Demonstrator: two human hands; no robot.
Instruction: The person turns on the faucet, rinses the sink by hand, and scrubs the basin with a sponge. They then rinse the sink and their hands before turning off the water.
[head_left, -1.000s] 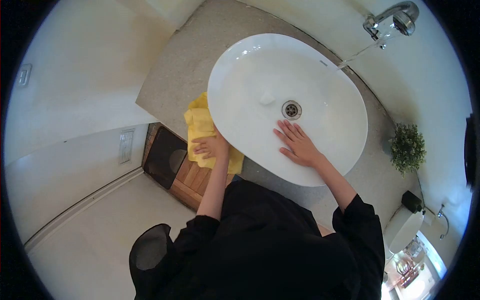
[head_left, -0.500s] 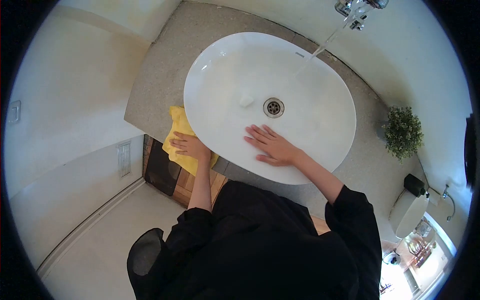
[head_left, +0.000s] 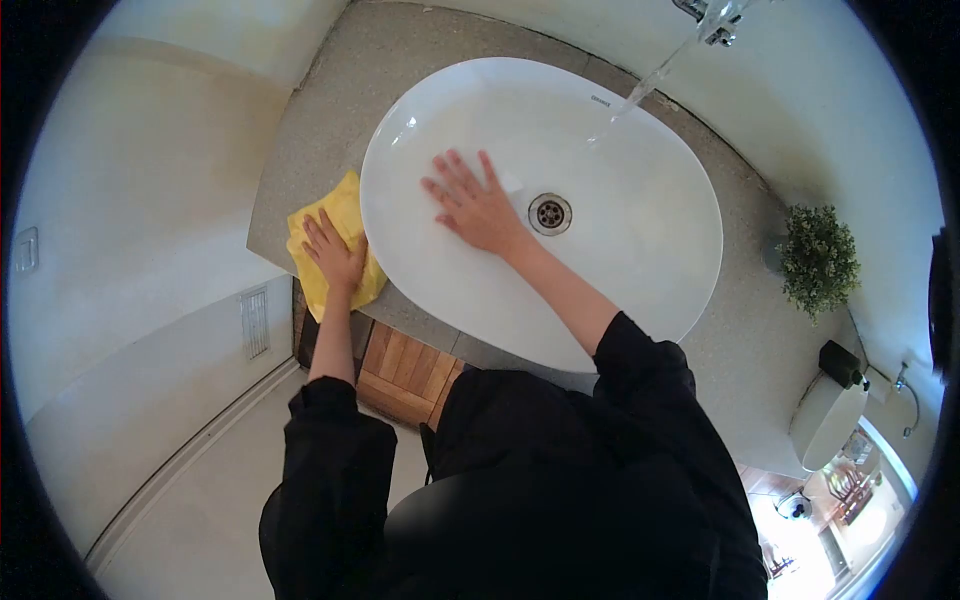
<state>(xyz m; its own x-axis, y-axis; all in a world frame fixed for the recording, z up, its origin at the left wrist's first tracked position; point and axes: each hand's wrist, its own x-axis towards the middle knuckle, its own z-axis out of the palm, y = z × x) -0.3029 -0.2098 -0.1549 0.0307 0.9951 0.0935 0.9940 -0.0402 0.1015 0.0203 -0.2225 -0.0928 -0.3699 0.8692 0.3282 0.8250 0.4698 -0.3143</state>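
My right hand [head_left: 474,208] is over the left part of the white oval sink [head_left: 640,250], palm down with the fingers spread, left of the metal drain [head_left: 550,214]. A small white patch shows beside its fingers, partly hidden by the hand. On the yellow cloth [head_left: 346,208] rests my left hand [head_left: 335,255], fingers outstretched and flat on the fabric. The cloth lies on the counter against the sink's left side, one end hanging past the front edge.
Water runs from the wall faucet [head_left: 722,28] into the back of the sink. On the grey counter [head_left: 310,150] stand a potted plant [head_left: 820,255] and a black bottle [head_left: 842,364] to the right. A wooden surface [head_left: 405,370] shows below the front edge.
My right hand has moved left and toward the back of the sink. My left hand and the yellow cloth have shifted left, further onto the counter.
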